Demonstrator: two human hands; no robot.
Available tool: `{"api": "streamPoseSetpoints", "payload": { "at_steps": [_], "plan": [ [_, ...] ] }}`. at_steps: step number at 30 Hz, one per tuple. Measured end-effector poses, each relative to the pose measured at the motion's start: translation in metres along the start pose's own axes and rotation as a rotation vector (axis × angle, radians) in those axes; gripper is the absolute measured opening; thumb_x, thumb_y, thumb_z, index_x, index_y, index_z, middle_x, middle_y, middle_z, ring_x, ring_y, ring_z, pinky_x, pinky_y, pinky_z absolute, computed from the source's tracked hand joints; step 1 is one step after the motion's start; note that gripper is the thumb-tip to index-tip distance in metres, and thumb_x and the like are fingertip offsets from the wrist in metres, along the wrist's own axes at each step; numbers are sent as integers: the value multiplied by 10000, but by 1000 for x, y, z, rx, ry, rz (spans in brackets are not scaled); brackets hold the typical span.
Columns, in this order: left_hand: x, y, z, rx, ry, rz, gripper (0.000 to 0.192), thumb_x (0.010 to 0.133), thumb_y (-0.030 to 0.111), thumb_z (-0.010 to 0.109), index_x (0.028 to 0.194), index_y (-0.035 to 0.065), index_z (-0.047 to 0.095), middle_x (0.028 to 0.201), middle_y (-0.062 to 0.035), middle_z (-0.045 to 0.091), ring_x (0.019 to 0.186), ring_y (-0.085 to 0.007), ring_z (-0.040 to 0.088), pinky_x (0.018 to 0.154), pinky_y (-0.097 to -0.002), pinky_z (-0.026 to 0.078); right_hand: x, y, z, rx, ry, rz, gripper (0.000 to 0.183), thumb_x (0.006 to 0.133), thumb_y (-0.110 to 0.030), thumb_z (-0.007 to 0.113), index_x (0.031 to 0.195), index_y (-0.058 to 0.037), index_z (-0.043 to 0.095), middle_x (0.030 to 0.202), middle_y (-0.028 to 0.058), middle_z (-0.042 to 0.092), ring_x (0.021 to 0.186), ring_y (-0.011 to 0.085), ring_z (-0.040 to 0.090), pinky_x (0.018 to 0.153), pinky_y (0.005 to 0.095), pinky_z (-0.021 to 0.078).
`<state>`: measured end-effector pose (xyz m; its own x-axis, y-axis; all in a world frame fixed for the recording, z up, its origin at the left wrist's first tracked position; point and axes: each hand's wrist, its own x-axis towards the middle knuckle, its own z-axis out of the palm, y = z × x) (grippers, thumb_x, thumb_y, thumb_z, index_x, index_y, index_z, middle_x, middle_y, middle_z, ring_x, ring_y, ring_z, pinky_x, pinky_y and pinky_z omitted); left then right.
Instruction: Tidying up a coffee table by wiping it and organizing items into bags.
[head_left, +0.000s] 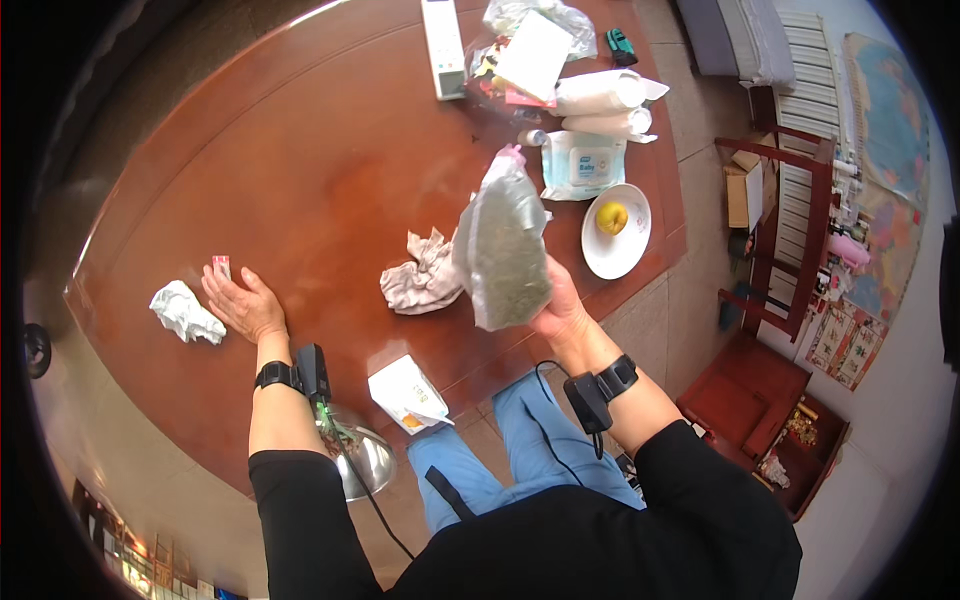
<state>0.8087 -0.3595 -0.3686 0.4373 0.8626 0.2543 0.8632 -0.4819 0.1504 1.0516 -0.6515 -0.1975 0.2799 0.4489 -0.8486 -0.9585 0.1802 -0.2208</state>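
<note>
My right hand (562, 301) grips a clear plastic bag (506, 259) of greenish-brown dried material by its lower right side, above the table. The bag's pinkish top end points away from me. Palm down on the wooden table (315, 165), my left hand (246, 304) has its thumb apart from the fingers. At its fingertips lies a small pink-and-white packet (220, 264), partly hidden by them. A crumpled white cloth or tissue (187, 312) rests just left of that hand. Partly behind the bag sits a crumpled pale pink cloth (421, 277).
A white box (405, 390) stands at the near table edge, beside a metal bowl (367, 461). To the right are a white bowl (616, 259) holding a yellow-green fruit (611, 218), a wipes pack (583, 166) and white rolls (600, 94). A long white box (444, 49) lies farther back.
</note>
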Motion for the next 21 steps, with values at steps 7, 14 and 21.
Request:
{"api": "streamPoseSetpoints", "payload": {
  "at_steps": [7,14,21],
  "plan": [
    [3,1,0,22,28,30,504,905,272,495,1351,94,341,1422,-98,361,1317,-276,333,1023,-500,306,-32,-28,-8,-72,127,-115,419,863,-166,561,1251,-35,475,1199,96,567,1105,231,547,975,390,435],
    [3,-1,1,29,38,56,491,913,280,484,1349,97,350,1413,-97,371,1311,-275,338,1027,-492,304,-50,-57,-41,119,42,-201,448,879,-230,526,1290,-74,441,1233,90,551,1145,274,519,985,466,418],
    [3,1,-1,-4,51,55,482,909,269,489,1341,95,363,1405,-99,383,1307,-279,344,1023,-486,302,-27,-93,-39,47,408,-672,406,920,-328,487,1262,-110,452,1230,59,541,1117,247,528,886,466,469]
  ]
}}
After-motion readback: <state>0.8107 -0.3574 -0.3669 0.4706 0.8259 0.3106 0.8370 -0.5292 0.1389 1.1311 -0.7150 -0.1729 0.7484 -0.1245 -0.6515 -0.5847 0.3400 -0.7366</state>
